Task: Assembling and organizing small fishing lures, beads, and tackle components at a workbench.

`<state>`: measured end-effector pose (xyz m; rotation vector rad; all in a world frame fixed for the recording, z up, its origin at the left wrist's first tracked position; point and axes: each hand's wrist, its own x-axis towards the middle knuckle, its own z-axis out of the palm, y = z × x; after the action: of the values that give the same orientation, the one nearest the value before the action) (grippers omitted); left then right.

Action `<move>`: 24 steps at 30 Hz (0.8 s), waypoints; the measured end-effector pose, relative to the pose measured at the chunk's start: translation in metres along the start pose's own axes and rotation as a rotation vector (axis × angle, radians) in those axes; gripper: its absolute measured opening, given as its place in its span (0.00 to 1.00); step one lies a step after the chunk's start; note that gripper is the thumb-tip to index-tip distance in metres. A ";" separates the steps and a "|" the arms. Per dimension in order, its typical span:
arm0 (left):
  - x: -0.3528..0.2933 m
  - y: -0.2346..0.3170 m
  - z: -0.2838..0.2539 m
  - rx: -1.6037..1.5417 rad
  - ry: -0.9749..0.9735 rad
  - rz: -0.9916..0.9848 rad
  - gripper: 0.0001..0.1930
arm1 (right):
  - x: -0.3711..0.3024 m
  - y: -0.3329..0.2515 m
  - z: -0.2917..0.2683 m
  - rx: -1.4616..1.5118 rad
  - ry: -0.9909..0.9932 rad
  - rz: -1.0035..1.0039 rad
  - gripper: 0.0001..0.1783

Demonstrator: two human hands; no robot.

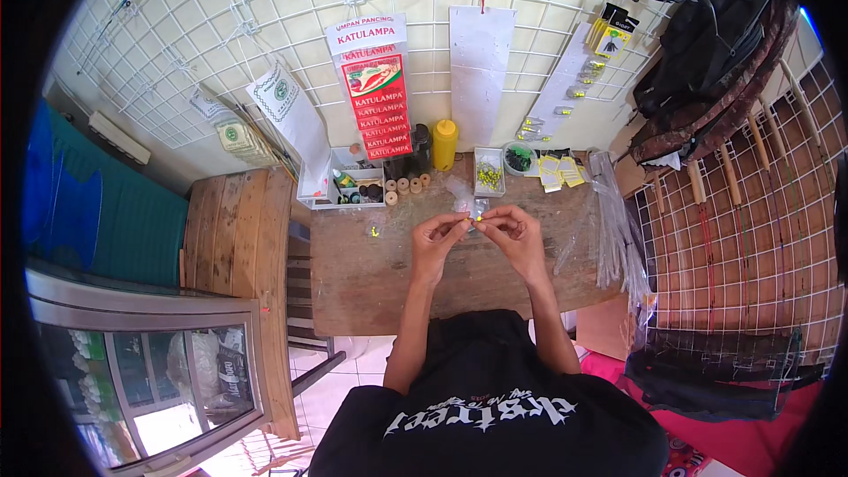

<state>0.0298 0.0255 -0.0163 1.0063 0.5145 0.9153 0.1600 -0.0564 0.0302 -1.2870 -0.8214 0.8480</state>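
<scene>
My left hand [436, 240] and my right hand [514, 237] meet above the wooden table [380, 287], fingertips almost touching. Between the right thumb and forefinger shows a small yellow piece [480, 219], too small to name more exactly. The left thumb and forefinger are pinched close beside it; what they hold is too tiny to make out. Just beyond the fingertips lies a clear plastic bag [480, 206]. Farther back stands a white box [478, 190] of small yellow pieces. To the left, a little clear packet [374, 230] with yellow pieces rests on the wood.
Wooden spools [404, 185], a white organizer tray [349, 205], a yellow squeeze bottle [444, 147] and a green-filled tub [519, 159] line the back. Long clear plastic sleeves [611, 230] hang over the right edge. A glass-fronted cabinet [168, 371] stands left.
</scene>
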 end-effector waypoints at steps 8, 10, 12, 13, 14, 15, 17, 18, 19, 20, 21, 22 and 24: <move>-0.001 0.000 0.000 0.043 0.030 0.007 0.08 | -0.004 0.006 0.005 -0.279 0.108 -0.173 0.05; -0.001 0.000 0.000 0.038 0.031 0.009 0.08 | -0.004 0.007 0.007 -0.327 0.137 -0.202 0.05; -0.001 0.001 0.001 0.035 0.032 0.011 0.08 | -0.004 0.010 0.007 -0.349 0.155 -0.196 0.05; 0.000 0.002 0.002 0.020 0.026 0.013 0.08 | -0.004 0.011 0.008 -0.349 0.156 -0.195 0.05; 0.000 0.003 0.003 0.006 0.021 0.014 0.09 | -0.003 0.013 0.008 -0.285 0.154 -0.181 0.05; -0.001 0.003 0.004 0.006 0.021 0.013 0.09 | -0.003 0.013 0.009 -0.222 0.153 -0.166 0.05; -0.001 0.003 0.004 -0.008 0.014 0.017 0.09 | -0.003 0.014 0.011 -0.252 0.149 -0.178 0.05; -0.002 0.002 0.003 -0.007 0.016 0.018 0.09 | -0.004 0.013 0.012 -0.284 0.147 -0.192 0.05; -0.002 0.002 0.003 0.002 0.005 0.018 0.09 | -0.004 0.013 0.013 -0.284 0.147 -0.192 0.05; -0.002 0.001 0.002 0.011 -0.006 0.018 0.10 | -0.004 0.013 0.014 -0.256 0.144 -0.185 0.05; -0.002 0.001 0.002 0.011 -0.006 0.018 0.10 | -0.005 0.012 0.015 -0.227 0.142 -0.178 0.05; -0.002 0.003 0.003 0.021 0.000 0.003 0.10 | -0.004 0.012 0.014 -0.227 0.142 -0.178 0.05; -0.002 0.003 0.003 0.031 0.007 -0.013 0.11 | -0.004 0.011 0.014 -0.201 0.133 -0.156 0.05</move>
<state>0.0297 0.0236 -0.0120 1.0276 0.5418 0.9022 0.1452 -0.0531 0.0207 -1.4188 -0.9045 0.5597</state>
